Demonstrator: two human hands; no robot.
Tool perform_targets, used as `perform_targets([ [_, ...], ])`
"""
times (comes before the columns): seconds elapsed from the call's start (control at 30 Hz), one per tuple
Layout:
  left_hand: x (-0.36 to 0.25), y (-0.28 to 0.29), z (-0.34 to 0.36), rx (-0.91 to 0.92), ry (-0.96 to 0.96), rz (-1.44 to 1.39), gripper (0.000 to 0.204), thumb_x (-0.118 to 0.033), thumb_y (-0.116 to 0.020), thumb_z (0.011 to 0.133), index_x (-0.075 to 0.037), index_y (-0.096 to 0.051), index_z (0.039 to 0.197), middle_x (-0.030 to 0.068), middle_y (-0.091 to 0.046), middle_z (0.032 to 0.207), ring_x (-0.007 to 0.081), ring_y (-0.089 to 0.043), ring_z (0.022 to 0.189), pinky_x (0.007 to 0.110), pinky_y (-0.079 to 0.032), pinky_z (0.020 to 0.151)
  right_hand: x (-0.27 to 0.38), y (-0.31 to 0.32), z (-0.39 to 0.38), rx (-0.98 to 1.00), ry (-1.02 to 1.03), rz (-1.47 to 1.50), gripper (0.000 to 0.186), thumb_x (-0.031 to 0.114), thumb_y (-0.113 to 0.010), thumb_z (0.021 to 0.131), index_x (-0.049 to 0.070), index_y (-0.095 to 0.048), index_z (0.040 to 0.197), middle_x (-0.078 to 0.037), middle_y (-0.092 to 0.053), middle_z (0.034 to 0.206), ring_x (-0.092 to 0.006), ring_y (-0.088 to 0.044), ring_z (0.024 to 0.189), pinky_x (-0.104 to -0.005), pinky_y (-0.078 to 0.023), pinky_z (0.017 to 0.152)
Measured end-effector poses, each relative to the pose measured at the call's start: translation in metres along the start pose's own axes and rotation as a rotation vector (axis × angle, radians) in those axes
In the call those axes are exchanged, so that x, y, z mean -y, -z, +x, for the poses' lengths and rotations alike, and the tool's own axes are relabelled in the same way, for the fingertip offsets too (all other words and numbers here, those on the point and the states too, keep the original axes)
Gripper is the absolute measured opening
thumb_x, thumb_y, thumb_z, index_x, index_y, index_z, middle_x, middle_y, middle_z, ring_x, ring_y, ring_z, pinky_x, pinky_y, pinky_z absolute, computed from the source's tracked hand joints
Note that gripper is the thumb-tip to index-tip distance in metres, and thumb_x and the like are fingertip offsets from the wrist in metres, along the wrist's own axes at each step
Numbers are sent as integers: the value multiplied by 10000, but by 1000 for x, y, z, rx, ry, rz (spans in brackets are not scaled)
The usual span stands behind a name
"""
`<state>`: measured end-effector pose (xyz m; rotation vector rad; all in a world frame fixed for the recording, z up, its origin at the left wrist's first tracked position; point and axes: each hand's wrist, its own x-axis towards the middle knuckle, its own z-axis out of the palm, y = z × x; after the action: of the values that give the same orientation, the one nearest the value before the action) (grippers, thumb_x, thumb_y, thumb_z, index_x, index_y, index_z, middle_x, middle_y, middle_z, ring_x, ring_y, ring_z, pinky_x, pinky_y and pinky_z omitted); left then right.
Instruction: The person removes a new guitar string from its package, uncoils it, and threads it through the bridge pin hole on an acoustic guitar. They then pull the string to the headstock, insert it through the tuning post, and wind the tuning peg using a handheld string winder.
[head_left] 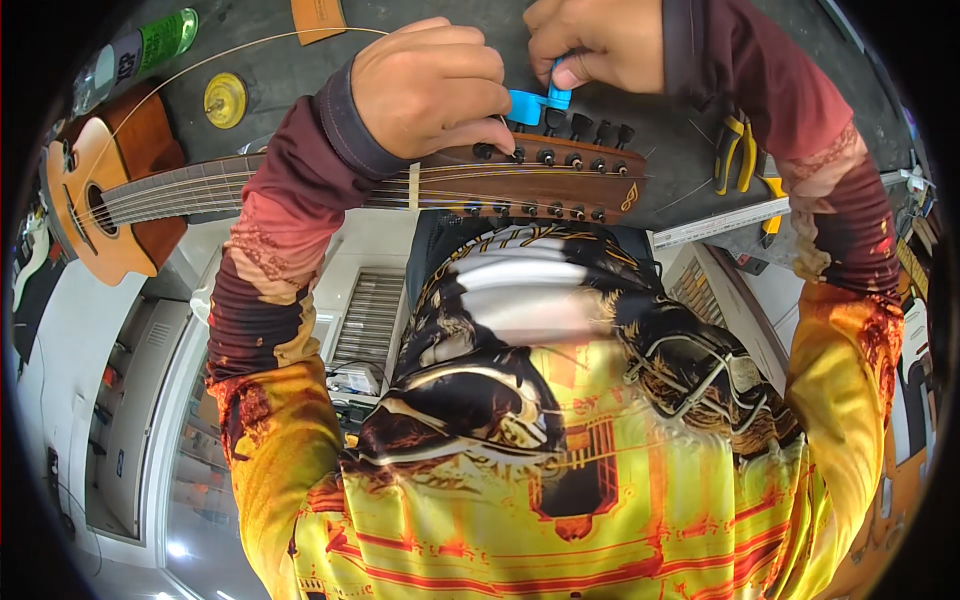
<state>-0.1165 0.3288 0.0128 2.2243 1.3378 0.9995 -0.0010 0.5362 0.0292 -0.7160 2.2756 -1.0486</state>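
An acoustic guitar (140, 220) lies across the bench, its body at the left and its dark headstock (540, 178) before me with tuners along both edges. My right hand (605, 45) pinches the handle of a blue string winder (527, 107), whose head sits at the far-side tuning pegs. Over the nut end of the headstock, my left hand (430, 85) is closed with thumb and fingers on a guitar string. The loose string (230, 48) arcs from the guitar body up to this hand. Its end at the post is hidden by my fingers.
Yellow-and-black pliers (735, 155) lie right of the headstock, near a metal ruler (715, 223). A round yellow object (225, 100) and a bottle with a green label (135, 58) stand at the far left. A brown packet (318, 18) lies at the back.
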Motion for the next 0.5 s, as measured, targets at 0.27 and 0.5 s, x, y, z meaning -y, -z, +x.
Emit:
perform_targets([
  [0.27, 0, 16, 12, 7, -12, -41, 275, -214, -840, 665, -66, -643, 789, 27, -564, 764, 218, -540, 655, 347, -409, 576, -3, -1, 28, -141, -34, -259, 222, 239, -631, 872, 41, -719, 919, -153, -685, 893, -352, -629, 922, -429, -470, 859],
  [0.5, -7, 21, 15, -20, 71, -27, 275, -240, -838, 663, -95, -604, 652, 21, -491, 620, 202, -539, 556, 334, -401, 496, 39, 19, -4, -168, -84, -172, 200, 243, -677, 846, 45, -684, 821, -112, -650, 834, -334, -604, 897, -410, -475, 819],
])
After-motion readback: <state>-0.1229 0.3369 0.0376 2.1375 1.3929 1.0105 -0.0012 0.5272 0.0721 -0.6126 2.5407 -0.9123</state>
